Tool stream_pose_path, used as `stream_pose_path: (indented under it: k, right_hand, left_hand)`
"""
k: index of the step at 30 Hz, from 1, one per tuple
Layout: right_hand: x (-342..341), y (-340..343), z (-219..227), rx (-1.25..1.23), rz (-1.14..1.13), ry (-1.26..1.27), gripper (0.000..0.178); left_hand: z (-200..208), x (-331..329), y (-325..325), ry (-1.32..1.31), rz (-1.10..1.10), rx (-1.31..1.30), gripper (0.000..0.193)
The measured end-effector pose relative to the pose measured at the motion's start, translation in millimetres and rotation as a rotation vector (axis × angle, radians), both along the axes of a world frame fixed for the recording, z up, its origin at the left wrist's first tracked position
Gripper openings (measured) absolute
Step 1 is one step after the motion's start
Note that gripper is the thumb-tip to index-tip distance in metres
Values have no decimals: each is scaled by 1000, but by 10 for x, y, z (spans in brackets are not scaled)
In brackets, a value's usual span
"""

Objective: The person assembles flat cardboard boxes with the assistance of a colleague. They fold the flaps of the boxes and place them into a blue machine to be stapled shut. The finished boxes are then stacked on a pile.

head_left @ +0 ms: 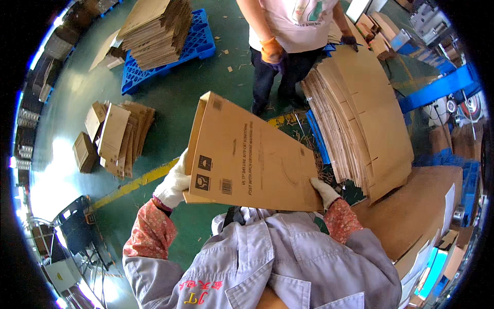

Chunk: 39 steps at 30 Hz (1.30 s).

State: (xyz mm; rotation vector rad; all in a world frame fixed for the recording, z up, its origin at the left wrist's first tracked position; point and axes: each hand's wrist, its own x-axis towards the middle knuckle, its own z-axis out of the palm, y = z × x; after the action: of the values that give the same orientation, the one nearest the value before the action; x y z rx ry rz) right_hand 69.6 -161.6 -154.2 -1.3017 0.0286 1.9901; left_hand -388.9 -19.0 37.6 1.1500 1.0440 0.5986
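Observation:
A printed brown cardboard box (257, 159), folded flat or nearly so, is held in front of my chest. Its left edge is parted a little, showing more than one layer. White-gloved, my left hand (176, 181) grips that left edge, fingers hidden behind the board. At the lower right corner my right hand (324, 192), also in a white glove, closes on the box with its thumb on the printed face. The box's underside is out of sight.
A co-worker (288, 31) in dark gloves stands ahead beside a large stack of flat cardboard (360, 118). More cardboard sits on a blue pallet (200, 38) at far left. Several folded cartons (121, 134) stand on the green floor. A brown board (411, 206) lies at right.

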Motion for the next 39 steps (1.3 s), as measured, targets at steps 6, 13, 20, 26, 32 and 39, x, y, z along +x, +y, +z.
stream_pose_path:
  k: [6, 13, 20, 26, 32, 39]
  right_hand:
    - [-105, 261, 476, 163, 38, 55, 55]
    - [55, 1138, 1194, 652, -75, -576, 52]
    - [219, 1259, 1721, 884, -114, -927, 48]
    - [241, 1728, 2135, 1102, -205, -1039, 37]
    - [-113, 1668, 465, 764, 138, -1094, 47]
    - [175, -228, -1348, -259, -143, -531, 64]
  left_hand:
    - [-12, -80, -39, -407, 322, -188, 76]
    - [654, -726, 302, -186, 238, -83, 112]
    - [1154, -266, 393, -130, 227, 198, 98]
    - [1213, -67, 468, 16, 488, 638, 69]
    - [-514, -850, -201, 985, 552, 197, 49]
    - [-2098, -676, -1399, 1113, 338, -362, 85]
